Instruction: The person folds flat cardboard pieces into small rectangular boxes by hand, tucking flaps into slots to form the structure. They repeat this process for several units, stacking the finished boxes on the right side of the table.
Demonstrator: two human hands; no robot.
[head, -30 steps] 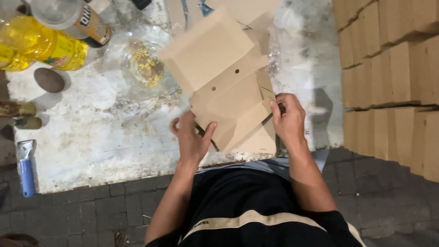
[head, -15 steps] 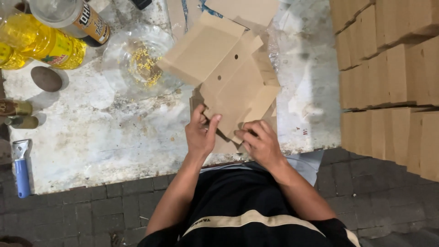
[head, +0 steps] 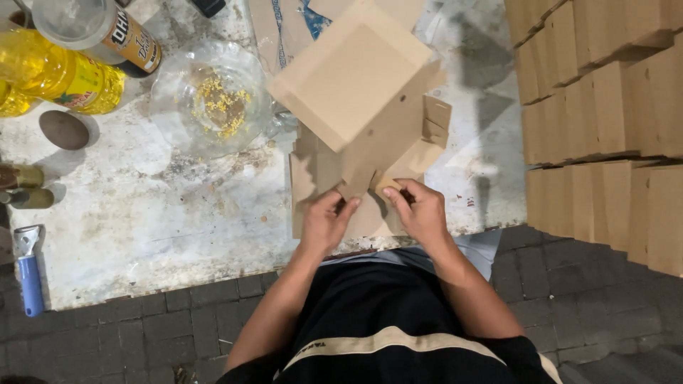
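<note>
White table (head: 142,235) | left hand (head: 324,224), right hand (head: 420,212): grips clamped on cardboard blank (head: 356,92)

Cardboard box blank (head: 356,92): plain tan, unprinted. Stacked cardboard boxes (head: 605,107), right: the same tan. Table top (head: 142,227): off-white, mottled with grey-brown stains. Glass bowl (head: 210,96), far left: clear, with yellow crumbs inside. Oil bottle (head: 60,78): bright yellow. Scraper handle (head: 30,281), near left: blue. Pavement (head: 605,299): dark grey brick pattern. Shirt (head: 384,327): black with a cream stripe.
</note>
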